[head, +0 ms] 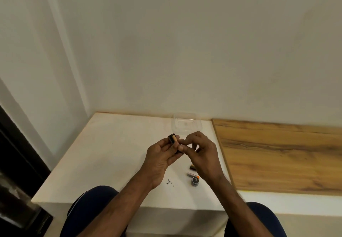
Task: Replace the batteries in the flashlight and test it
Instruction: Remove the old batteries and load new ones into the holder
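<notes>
Flashlight batteries going into the holder, held up over the surface

Flashlight parts are split between the hands and the white surface (103, 155). The left hand (159, 159) holds a small black battery holder (173, 141) up in the air, with what looks like a gold-and-black battery sitting in it; its fingers (167, 145) are curled narrowly around the piece, thumb on the near side. The right hand (199, 153) is bunched close, its fingertips (182, 144) pinched against the holder's near end, probably pressing a cell into its slot. How tightly they pinch, and whether they hold a second cell, cannot be told, since the fingers hide it.

On the surface below the right hand lie a dark battery (192, 167), a silver one with an orange end (193, 175), and a round dark cap (194, 180) just beside it. A clear plastic tub (186, 123) stands near the wall, apart from the rest. The flashlight's main tube is not clearly in view.

To do this step well, I would check each cell's plus end against the marks in the holder before pushing, seat it against the spring end first, then press the other end flat. Keep the holder low over the surface so a slipped cell does not roll off, and keep old cells apart from fresh ones
</notes>
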